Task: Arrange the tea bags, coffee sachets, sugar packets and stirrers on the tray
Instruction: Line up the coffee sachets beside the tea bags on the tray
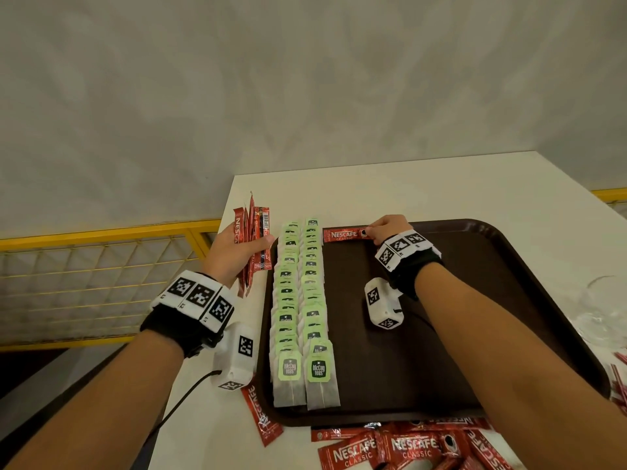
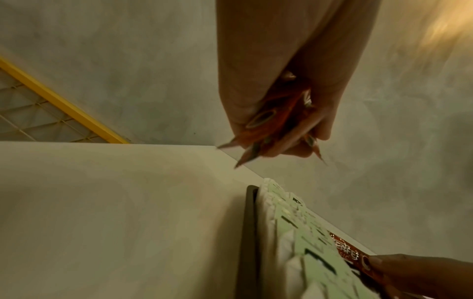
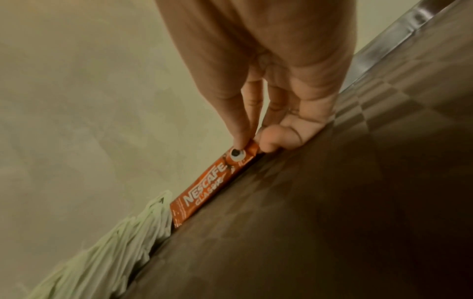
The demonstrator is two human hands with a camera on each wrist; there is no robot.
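A dark brown tray [image 1: 441, 351] lies on the white table. Two rows of green-tagged tea bags [image 1: 300, 300] run along its left side. My left hand [image 1: 237, 252] hovers left of the tray and grips a bundle of several red coffee sachets [image 1: 254, 239]; the left wrist view shows the same bundle of sachets [image 2: 271, 125] end-on between the fingers. My right hand [image 1: 386, 228] pinches the right end of a single red coffee sachet [image 1: 342, 235] lying at the tray's far edge, next to the tea bags [image 3: 107, 252]. The right wrist view shows the fingertips [image 3: 243, 139] on that single sachet [image 3: 212, 180].
Loose coffee sachets [image 1: 407, 446] lie on the table by the tray's near edge, one sachet [image 1: 261, 415] at its near-left corner. Clear plastic wrap [image 1: 600, 310] and more red packets [image 1: 619, 378] sit at the right. A yellow mesh railing [image 1: 101, 266] runs past the table's left edge.
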